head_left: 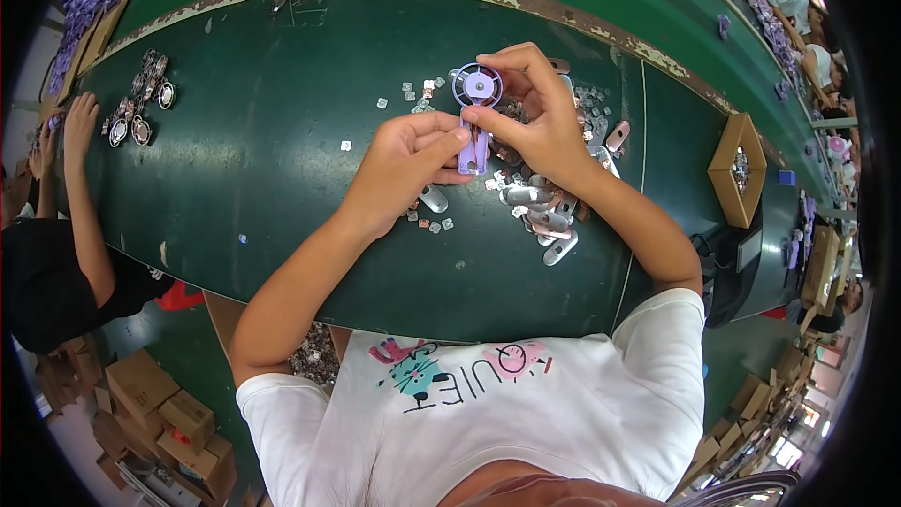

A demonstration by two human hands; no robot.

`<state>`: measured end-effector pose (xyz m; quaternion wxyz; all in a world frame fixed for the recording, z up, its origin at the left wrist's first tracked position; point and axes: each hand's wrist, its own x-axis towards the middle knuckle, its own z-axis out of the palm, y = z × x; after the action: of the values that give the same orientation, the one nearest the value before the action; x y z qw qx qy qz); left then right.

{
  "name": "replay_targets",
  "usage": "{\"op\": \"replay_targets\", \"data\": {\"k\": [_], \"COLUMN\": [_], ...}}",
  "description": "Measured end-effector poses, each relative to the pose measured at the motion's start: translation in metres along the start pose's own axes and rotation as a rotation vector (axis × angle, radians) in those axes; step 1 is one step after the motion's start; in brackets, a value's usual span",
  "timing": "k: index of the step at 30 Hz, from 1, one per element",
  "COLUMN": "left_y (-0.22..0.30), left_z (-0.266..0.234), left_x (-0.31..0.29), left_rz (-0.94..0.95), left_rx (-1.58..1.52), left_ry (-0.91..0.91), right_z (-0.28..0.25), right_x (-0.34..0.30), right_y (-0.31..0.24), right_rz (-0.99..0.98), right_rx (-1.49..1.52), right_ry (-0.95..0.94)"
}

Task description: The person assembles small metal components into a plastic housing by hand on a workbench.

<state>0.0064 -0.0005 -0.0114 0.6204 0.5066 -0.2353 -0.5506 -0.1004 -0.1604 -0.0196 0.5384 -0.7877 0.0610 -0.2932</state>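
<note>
Bare green belt [282,160] lies open leftward; metal clips [544,216] (a loose heap) crowd the right side.

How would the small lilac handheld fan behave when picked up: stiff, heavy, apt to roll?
The lilac fan looks like rigid moulded plastic, so probably stiff. The left hand and right hand pinch it with fingertips only, so it is likely light. Its round head could roll; the flat handle should stop it.

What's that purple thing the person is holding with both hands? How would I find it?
Look at the middle of the long dark green table, where the left hand and right hand meet. Between their fingers is a small lilac fan, with a round wheel-like head on a flat handle. The loose pieces piled beside it are silvery, so it is the only purple thing there.
</note>
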Motion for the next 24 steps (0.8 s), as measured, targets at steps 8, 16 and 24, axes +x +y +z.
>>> {"op": "replay_targets", "data": {"k": [8,16,24], "left_y": [-0.007,-0.009,-0.004], "left_z": [0.009,0.0,0.001], "left_x": [-0.003,0.005,0.001], "left_rz": [0.344,0.545,0.376], "left_rx": [0.439,0.786,0.589], "left_ry": [0.103,0.147,0.032], "right_z": [-0.017,-0.02,-0.02], "right_x": [0.011,0.016,0.012], "right_y": [-0.021,-0.028,-0.021], "right_rz": [0.447,0.548,0.495], "right_rx": [0.532,0.422,0.496], "right_ry": [-0.184,-0.307,-0.335]}}
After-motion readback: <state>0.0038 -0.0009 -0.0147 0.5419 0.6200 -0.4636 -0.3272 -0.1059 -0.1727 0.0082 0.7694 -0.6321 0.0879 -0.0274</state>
